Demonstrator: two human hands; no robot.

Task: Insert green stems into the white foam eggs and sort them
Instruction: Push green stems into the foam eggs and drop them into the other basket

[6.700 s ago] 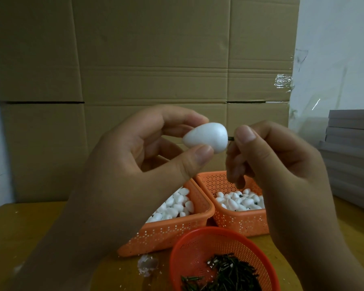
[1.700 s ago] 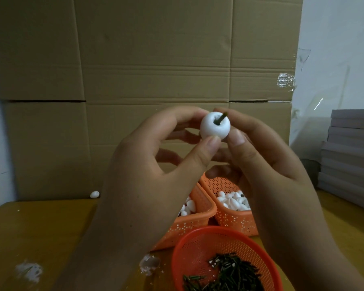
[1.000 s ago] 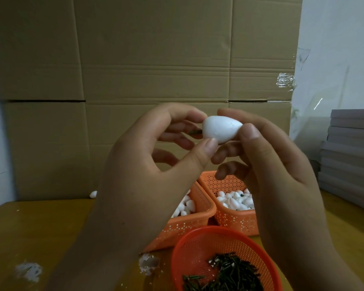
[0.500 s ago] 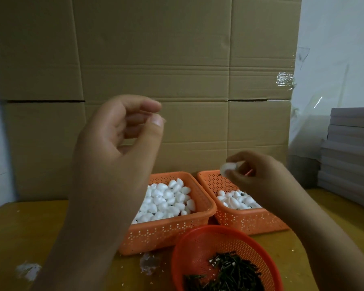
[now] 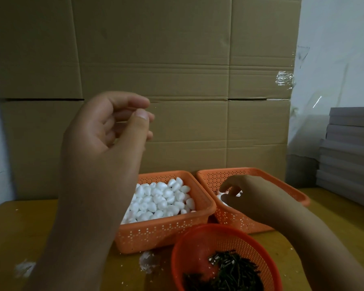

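Sorting stage: right hand (image 5: 250,198) lowered into the right basket (image 5: 261,172), grip hidden.
Left hand (image 5: 105,148) raised, loosely curled, empty; many foam eggs (image 5: 162,198) and green stems (image 5: 225,274) await.

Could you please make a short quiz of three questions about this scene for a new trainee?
1. True or false: the left hand holds a foam egg.
2. Which container is the right hand inside? A) left basket B) right basket C) round basket
3. Fill in: the round basket holds dark green ____.

Key: 1 false, it is raised and empty. 2 B. 3 stems.
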